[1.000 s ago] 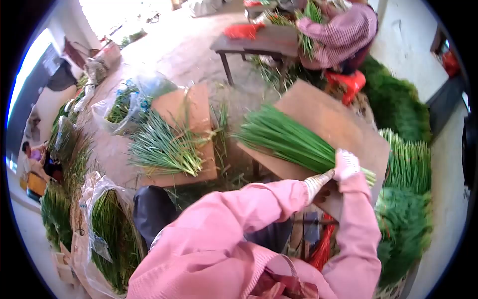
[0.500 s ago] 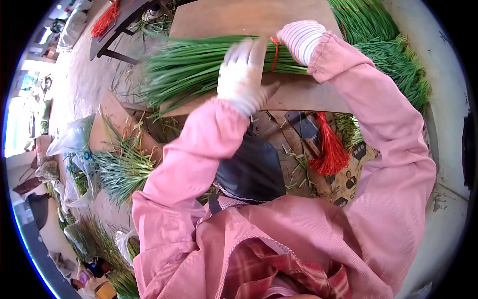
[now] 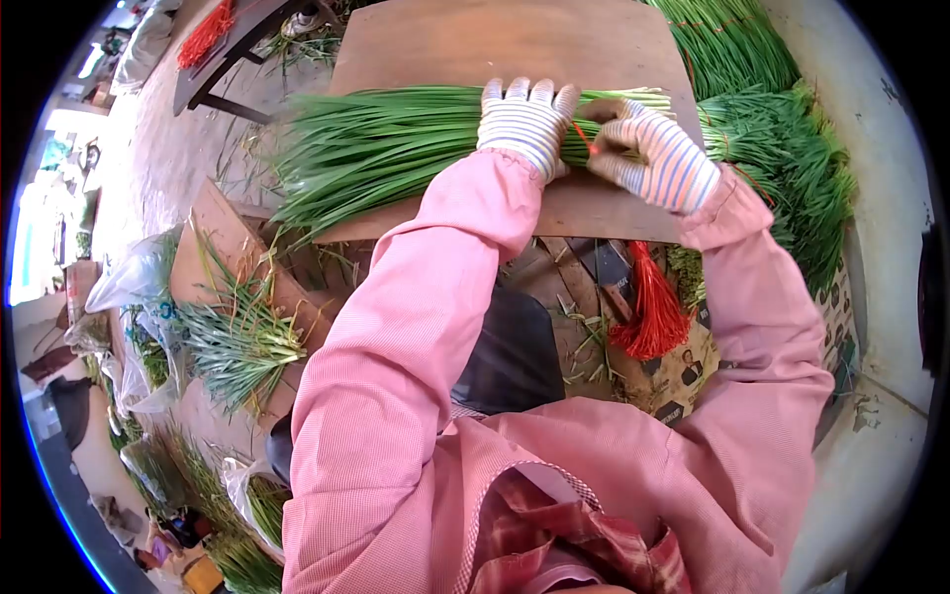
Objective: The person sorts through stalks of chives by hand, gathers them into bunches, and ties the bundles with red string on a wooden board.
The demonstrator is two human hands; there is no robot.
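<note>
A long bundle of green chives (image 3: 386,144) lies across the wooden board, its pale cut ends pointing right. My left hand (image 3: 524,124), in a striped glove, rests over the bundle with its fingers curled round the top side. Just to the right, my right hand (image 3: 648,153), gloved the same way, pinches a red tie (image 3: 584,137) at the near side of the bundle. The far part of the tie is hidden behind my left fingers and the stems.
Tied chive bundles (image 3: 742,49) are stacked right of the board (image 3: 455,49). Red ties (image 3: 653,307) hang below its near edge. Loose greens (image 3: 242,342) lie at lower left near plastic bags (image 3: 139,272). Another table (image 3: 237,54) holding red ties stands at upper left.
My left hand has moved right along the bundle and settled on it beside the tie. My right hand has come down and nearer me, now pinching the tie.
</note>
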